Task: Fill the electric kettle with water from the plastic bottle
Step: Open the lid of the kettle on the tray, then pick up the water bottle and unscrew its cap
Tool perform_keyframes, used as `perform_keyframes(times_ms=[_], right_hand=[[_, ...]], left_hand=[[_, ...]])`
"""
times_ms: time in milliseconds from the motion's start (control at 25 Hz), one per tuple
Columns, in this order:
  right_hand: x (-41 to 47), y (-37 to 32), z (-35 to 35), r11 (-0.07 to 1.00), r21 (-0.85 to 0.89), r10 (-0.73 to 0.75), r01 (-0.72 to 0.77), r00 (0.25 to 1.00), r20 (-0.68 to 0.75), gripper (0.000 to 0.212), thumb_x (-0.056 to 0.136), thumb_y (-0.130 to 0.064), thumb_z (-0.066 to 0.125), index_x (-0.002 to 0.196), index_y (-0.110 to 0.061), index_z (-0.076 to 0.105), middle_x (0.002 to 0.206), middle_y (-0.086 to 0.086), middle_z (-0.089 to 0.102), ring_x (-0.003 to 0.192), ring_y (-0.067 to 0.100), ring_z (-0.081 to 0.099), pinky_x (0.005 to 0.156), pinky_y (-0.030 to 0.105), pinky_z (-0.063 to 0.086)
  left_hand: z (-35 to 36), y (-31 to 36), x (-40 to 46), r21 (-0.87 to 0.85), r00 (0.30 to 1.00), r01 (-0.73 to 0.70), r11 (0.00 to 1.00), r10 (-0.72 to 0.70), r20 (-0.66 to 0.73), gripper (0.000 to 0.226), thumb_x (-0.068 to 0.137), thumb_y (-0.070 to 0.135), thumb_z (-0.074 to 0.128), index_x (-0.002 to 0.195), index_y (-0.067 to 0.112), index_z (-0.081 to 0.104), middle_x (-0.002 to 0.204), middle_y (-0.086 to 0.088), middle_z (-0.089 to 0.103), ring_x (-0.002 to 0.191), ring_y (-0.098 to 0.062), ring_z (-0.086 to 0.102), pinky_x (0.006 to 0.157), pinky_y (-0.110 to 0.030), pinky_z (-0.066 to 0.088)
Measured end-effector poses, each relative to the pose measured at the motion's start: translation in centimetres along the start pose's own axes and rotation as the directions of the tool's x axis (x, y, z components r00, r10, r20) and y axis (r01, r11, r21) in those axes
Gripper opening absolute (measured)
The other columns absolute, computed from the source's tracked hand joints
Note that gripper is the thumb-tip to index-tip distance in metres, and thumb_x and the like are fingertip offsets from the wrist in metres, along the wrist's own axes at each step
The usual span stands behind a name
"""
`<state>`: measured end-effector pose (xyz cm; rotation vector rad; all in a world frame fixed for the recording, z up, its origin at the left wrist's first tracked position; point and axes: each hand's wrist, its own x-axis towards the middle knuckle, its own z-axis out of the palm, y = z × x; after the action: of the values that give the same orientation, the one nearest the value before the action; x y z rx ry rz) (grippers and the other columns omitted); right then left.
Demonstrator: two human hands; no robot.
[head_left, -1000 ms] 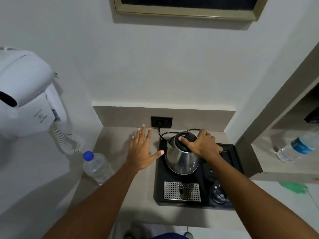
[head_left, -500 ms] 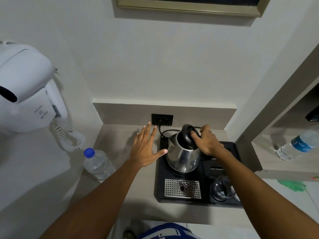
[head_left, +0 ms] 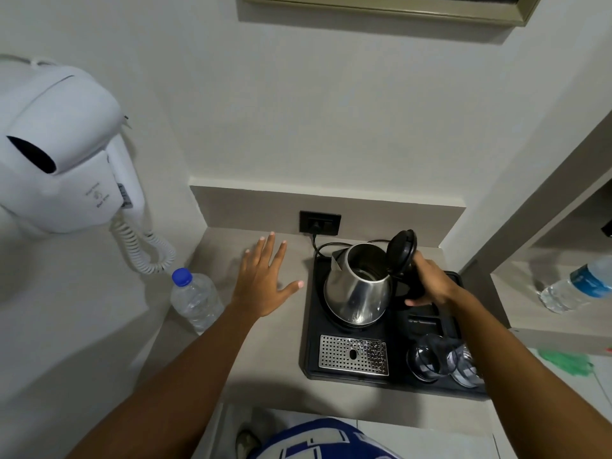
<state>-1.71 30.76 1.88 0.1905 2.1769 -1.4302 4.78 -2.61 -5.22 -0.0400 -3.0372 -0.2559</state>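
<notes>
A steel electric kettle stands on a black tray with its black lid tipped up and open; the inside looks empty. My right hand grips the kettle's black handle on its right side. My left hand hovers flat over the counter to the left of the kettle, fingers spread, holding nothing. A clear plastic water bottle with a blue cap stands upright at the counter's left edge, left of that hand.
A white wall hair dryer with a coiled cord hangs at the left. A black socket with the kettle's cable sits behind. Two glasses and a drip grate are on the tray. A second bottle lies on the right shelf.
The kettle lid has swung from closed to fully open. My right hand moved from the lid top down to the handle. My left hand barely moved.
</notes>
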Motion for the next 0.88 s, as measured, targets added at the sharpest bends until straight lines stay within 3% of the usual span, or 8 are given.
perform_keyframes(times_ms=[160, 280, 400, 520, 640, 760, 880], right_hand=[[-0.1, -1.1, 0.6, 1.000, 0.025, 0.004, -0.004, 0.999, -0.032, 0.050, 0.096, -0.060, 0.038, 0.106, -0.020, 0.066, 0.115, 0.005, 0.065, 0.103, 0.024, 0.060, 0.087, 0.056, 0.058], [0.3, -3.0, 2.1, 0.998, 0.042, -0.038, 0.041, 0.998, -0.057, 0.056, 0.093, -0.064, 0.039, 0.115, -0.019, 0.064, 0.121, 0.007, 0.061, 0.109, 0.030, 0.059, 0.079, 0.051, 0.060], [1.4, -4.9, 5.5, 0.997, 0.045, -0.056, 0.057, 0.998, -0.040, 0.068, 0.085, -0.073, 0.043, 0.123, -0.019, 0.062, 0.128, 0.007, 0.059, 0.115, 0.031, 0.056, 0.070, 0.045, 0.060], [2.6, -6.0, 10.5, 0.998, 0.064, -0.029, 0.029, 1.000, -0.007, 0.049, 0.092, -0.063, 0.044, 0.107, -0.020, 0.062, 0.118, 0.008, 0.059, 0.108, 0.029, 0.057, 0.080, 0.051, 0.058], [3.6, -6.5, 14.8, 0.996, 0.088, 0.013, -0.014, 1.000, 0.012, 0.043, 0.092, -0.062, 0.047, 0.097, -0.022, 0.060, 0.113, 0.009, 0.059, 0.094, 0.026, 0.059, 0.088, 0.055, 0.056], [4.7, -7.4, 17.6, 1.000, 0.020, -0.005, 0.004, 0.999, 0.044, 0.046, 0.092, -0.060, 0.049, 0.110, -0.020, 0.060, 0.118, 0.009, 0.059, 0.098, 0.026, 0.059, 0.089, 0.054, 0.056], [5.4, -7.9, 19.6, 0.999, 0.046, 0.021, -0.024, 0.998, 0.052, 0.051, 0.089, -0.063, 0.051, 0.111, -0.017, 0.059, 0.121, 0.009, 0.059, 0.110, 0.029, 0.058, 0.084, 0.052, 0.057]], left_hand=[[-0.7, -2.3, -1.7, 0.000, 0.999, 0.032, 0.999, -0.032, -0.030, 0.094, 0.081, 0.080, 0.033, 0.151, 0.017, 0.027, 0.160, -0.014, 0.020, 0.146, -0.036, 0.016, 0.112, -0.060, 0.024], [-1.2, -3.2, -2.9, -0.036, 0.998, 0.041, 0.999, -0.043, -0.042, 0.091, 0.082, 0.075, 0.040, 0.152, 0.017, 0.026, 0.161, -0.013, 0.019, 0.147, -0.035, 0.014, 0.114, -0.059, 0.022], [-2.0, -3.3, -4.2, -0.053, 0.991, 0.090, 0.995, -0.095, -0.098, 0.083, 0.086, 0.059, 0.059, 0.151, 0.016, 0.029, 0.160, -0.013, 0.021, 0.147, -0.034, 0.014, 0.113, -0.053, 0.023], [-3.3, -3.5, -6.0, -0.024, 0.980, 0.082, 0.996, -0.085, -0.179, 0.064, 0.086, 0.037, 0.068, 0.141, 0.013, 0.046, 0.153, -0.012, 0.039, 0.141, -0.034, 0.030, 0.104, -0.051, 0.041], [-4.8, -4.1, -7.6, 0.013, 0.930, 0.033, 0.999, -0.026, -0.367, 0.040, 0.087, 0.023, 0.061, 0.126, 0.014, 0.062, 0.136, -0.004, 0.058, 0.119, -0.027, 0.052, 0.089, -0.044, 0.047], [-6.0, -5.5, -8.7, 0.013, 0.859, 0.198, 0.980, -0.167, -0.484, 0.040, 0.085, 0.013, 0.057, 0.125, 0.017, 0.062, 0.129, 0.003, 0.062, 0.103, -0.023, 0.052, 0.078, -0.038, 0.037], [-5.8, -7.4, -9.2, -0.092, 0.812, 0.317, 0.944, -0.320, -0.489, 0.036, 0.091, 0.015, 0.055, 0.126, 0.011, 0.059, 0.127, -0.003, 0.063, 0.106, -0.030, 0.054, 0.082, -0.043, 0.044]])
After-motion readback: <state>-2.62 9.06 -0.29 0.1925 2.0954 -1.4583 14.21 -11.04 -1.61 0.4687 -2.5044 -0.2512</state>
